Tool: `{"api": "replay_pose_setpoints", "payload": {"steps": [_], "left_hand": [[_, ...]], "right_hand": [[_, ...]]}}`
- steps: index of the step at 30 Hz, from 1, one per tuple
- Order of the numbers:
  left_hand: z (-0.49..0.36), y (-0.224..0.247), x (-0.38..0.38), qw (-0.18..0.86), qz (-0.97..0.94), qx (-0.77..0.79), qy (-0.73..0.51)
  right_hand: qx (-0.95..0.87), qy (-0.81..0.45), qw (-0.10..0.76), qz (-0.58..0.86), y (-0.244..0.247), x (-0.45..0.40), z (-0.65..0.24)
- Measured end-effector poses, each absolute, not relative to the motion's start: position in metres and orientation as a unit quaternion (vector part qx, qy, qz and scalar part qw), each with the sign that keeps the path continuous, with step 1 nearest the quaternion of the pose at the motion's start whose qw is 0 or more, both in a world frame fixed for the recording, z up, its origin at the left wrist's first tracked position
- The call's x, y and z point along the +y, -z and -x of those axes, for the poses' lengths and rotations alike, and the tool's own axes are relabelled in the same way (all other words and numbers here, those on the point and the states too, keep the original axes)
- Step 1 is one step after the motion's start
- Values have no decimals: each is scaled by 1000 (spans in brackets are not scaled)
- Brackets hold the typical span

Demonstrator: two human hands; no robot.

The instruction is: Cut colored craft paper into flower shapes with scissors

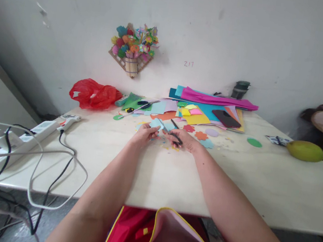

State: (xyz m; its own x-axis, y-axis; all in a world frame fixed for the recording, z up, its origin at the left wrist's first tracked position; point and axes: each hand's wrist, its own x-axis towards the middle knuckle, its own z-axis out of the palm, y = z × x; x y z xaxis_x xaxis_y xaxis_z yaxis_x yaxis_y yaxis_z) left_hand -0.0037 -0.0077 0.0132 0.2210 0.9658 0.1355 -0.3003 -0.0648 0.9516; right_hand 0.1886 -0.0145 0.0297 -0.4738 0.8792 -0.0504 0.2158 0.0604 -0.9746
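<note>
Pinching lt-blue paper [155, 123] w/ L hand [146, 132]; R hand [186, 138] gripping scissors [171, 133] at paper's edge.

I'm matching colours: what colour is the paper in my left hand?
The paper is light blue, in the head view.

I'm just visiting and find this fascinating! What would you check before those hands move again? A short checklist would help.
1. Scissors held by the handles: ok, in the right hand.
2. Light blue paper gripped: ok, in the left hand.
3. Left hand safely clear of the scissors' blades: cannot tell; they are close, and the detail is small.
4. Space around the hands uncluttered: not ok; a red paper flower and an orange paper flower lie nearby.
5. Phone away from the blades: ok, on coloured sheets farther back.
</note>
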Motion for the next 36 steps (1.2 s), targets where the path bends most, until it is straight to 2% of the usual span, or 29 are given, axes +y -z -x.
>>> {"api": "replay_pose_setpoints", "payload": {"steps": [36], "left_hand": [[6,-10,-6,600,-483,344,-536]], "right_hand": [[-642,-563,318,413,-35,-20,-186]]}}
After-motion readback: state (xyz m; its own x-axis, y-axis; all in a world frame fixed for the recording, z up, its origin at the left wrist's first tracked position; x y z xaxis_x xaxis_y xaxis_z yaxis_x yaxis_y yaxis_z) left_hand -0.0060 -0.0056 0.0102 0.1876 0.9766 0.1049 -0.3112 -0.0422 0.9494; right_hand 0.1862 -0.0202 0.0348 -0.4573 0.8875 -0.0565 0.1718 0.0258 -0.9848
